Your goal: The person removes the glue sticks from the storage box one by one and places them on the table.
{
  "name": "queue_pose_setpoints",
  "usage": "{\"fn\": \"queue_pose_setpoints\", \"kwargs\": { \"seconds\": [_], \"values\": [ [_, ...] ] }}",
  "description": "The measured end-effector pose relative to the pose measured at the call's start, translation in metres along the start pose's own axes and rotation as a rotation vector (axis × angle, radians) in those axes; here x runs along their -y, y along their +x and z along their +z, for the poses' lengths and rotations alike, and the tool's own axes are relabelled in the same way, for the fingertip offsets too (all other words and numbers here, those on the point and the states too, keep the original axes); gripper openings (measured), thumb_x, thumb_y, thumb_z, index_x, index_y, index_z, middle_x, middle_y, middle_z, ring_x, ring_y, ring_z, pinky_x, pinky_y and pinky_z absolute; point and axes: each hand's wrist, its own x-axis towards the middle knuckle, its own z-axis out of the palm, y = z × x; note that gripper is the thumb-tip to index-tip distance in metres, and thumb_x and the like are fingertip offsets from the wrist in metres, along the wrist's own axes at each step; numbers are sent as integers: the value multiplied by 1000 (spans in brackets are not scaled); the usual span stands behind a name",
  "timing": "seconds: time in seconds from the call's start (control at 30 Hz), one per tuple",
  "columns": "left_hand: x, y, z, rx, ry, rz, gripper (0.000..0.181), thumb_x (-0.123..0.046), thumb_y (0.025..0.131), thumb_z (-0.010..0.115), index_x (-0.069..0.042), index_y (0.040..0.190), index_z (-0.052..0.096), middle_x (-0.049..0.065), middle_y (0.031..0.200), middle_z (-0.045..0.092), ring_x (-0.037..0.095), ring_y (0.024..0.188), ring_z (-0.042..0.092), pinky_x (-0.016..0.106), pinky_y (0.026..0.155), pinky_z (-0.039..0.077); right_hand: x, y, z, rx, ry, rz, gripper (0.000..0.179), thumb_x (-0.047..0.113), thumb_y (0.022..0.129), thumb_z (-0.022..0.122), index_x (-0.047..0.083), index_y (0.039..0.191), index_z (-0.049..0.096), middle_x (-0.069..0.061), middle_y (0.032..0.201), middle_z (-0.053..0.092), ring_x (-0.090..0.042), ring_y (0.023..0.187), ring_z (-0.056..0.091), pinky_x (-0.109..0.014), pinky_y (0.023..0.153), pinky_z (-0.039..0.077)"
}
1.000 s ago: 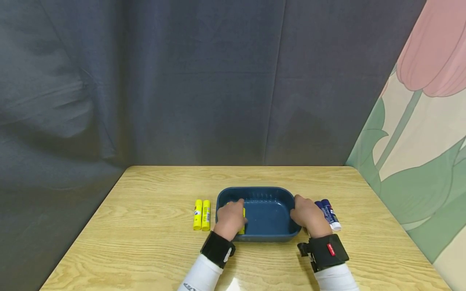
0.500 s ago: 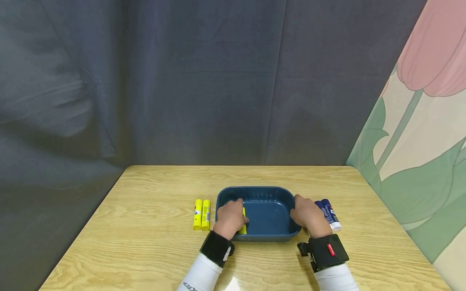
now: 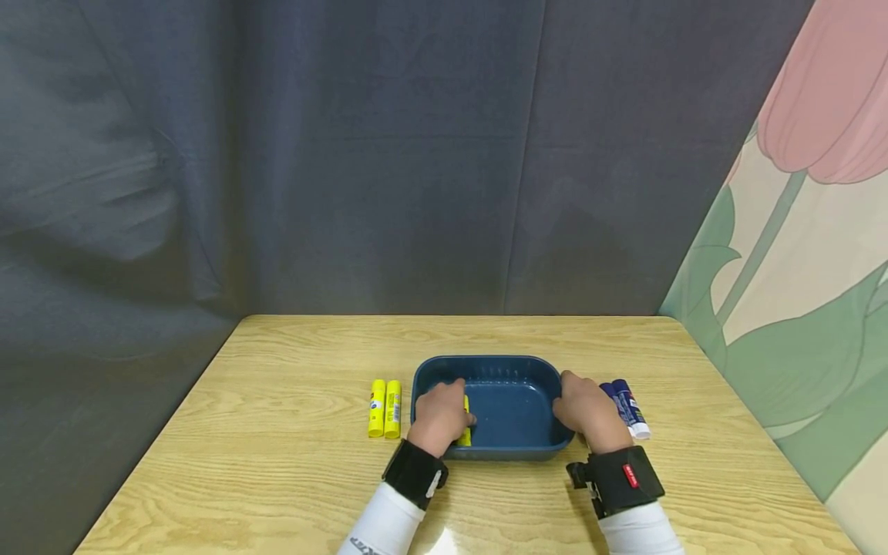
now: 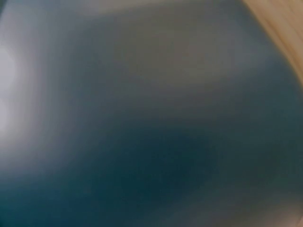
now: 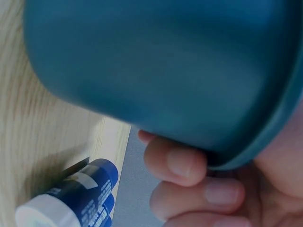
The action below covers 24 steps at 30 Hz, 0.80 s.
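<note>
A dark blue plastic bin (image 3: 513, 416) stands on the table. My left hand (image 3: 438, 412) reaches into its left end, holding a yellow glue stick (image 3: 465, 436) low inside; the hand covers most of the stick. In the left wrist view only the blurred bin wall (image 4: 156, 156) fills the picture. My right hand (image 3: 588, 408) grips the bin's right rim. In the right wrist view, its curled fingers (image 5: 175, 163) lie against the outer wall under the rim.
Two yellow glue sticks (image 3: 392, 409) lie side by side left of the bin. To the right, blue glue sticks (image 3: 630, 410) with white ends lie partly behind my right hand. A dark curtain (image 3: 444, 169) hangs behind the wooden table (image 3: 291, 478).
My left hand shifts very slightly to the right inside the bin with the yellow glue stick. The right hand and the bin stay in place.
</note>
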Motion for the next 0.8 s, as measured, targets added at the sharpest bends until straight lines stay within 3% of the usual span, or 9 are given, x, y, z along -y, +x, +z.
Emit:
{"fn": "queue_pose_setpoints", "kwargs": {
  "seconds": [0.5,0.8],
  "values": [
    [0,-1,1,-9,13,22,57,-32,84,81,-10,132,61,7,93,68,21,80,64,40,68,54,0,0,1,-1,11,15,44,6,92,56,-16,129,49,-34,114,61,-31,85,59,-46,70,51],
    [-1,-1,0,-8,8,20,56,-32,84,81,-10,132,61,8,98,70,21,83,65,40,69,54,0,0,1,4,6,23,44,6,92,56,-16,129,49,-33,113,61,-31,84,59,-44,70,51]
  ]
}}
